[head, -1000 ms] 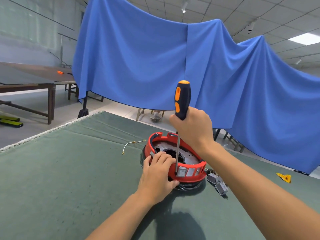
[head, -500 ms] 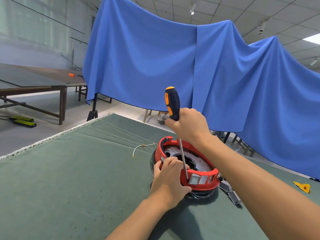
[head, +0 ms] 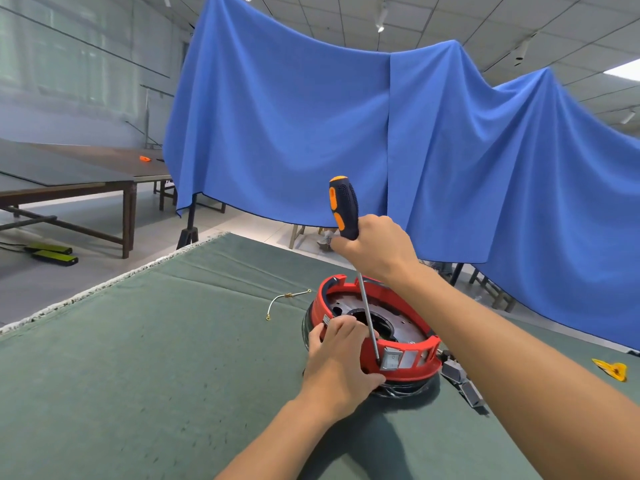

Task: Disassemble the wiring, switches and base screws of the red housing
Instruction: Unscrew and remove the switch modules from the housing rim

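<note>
Red housing (head: 401, 367): round plastic ring, sits on the green mat (head: 156, 358), right of the mat's middle; grey metal plate and a dark hole show inside it.
Switch (head: 390, 359): grey rocker set in the near wall of the housing; a second grey panel just right of it.
Left hand (head: 341, 367): fingers curled over the near-left rim of the housing, thumb pressed on the outer wall, gripping it.
Right hand (head: 375, 249): fist wrapped tight round the lower part of the screwdriver handle, above the housing.
Screwdriver (head: 343, 206): black and orange handle up, tilted a little left; steel shaft slants down across the housing, tip at the left edge of the switch on the near wall.
Wire (head: 287, 299): short pale lead with ring ends, loose on the mat, just left of the housing, apart from it.
Grey parts (head: 460, 379): small blocks on the mat, beside the housing's right edge.
Yellow piece (head: 611, 368): on the mat at far right, well apart.
Blue cloth (head: 346, 133): hung behind the table.
</note>
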Tool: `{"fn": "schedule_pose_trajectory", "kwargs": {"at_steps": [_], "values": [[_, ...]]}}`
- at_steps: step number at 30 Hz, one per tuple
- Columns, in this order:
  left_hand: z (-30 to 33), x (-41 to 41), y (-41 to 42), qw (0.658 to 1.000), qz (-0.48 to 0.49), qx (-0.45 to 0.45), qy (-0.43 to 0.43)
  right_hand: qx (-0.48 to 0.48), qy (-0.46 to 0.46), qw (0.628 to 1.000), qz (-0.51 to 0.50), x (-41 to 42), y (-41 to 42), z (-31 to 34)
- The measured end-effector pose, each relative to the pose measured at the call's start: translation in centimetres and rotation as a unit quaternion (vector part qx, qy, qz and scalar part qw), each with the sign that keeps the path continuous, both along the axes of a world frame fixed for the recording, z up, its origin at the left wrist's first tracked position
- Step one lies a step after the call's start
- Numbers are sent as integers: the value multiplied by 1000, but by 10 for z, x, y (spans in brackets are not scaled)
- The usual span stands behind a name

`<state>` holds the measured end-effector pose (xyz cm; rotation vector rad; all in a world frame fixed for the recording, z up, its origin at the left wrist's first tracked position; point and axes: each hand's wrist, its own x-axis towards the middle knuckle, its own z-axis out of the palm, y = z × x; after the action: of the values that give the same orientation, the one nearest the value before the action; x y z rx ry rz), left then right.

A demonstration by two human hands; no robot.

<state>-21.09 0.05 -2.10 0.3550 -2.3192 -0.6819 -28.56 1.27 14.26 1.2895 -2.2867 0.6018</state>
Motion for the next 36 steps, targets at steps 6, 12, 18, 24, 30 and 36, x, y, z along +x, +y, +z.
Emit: {"fn": "schedule_pose_trajectory", "kwargs": {"at_steps": [6, 12, 18, 24, 30, 36], "values": [[-2, 3, 0, 998, -7, -56, 32, -176, -16, 984, -1, 9, 55, 5], [-2, 8, 3, 994, 10, -111, -9, -386, -78, 917, -62, 6, 123, -25], [-1, 9, 12, 986, 22, -167, 9, -594, -242, 757, -128, -11, 165, -81], [1, 10, 21, 982, 27, -186, 1, -662, -290, 673, -159, -30, 183, -96], [1, 8, 27, 983, 46, -178, -1, -695, -306, 620, -198, -49, 192, -101], [2, 8, 30, 983, 54, -174, 4, -692, -351, 594, -211, -53, 189, -114]]}}
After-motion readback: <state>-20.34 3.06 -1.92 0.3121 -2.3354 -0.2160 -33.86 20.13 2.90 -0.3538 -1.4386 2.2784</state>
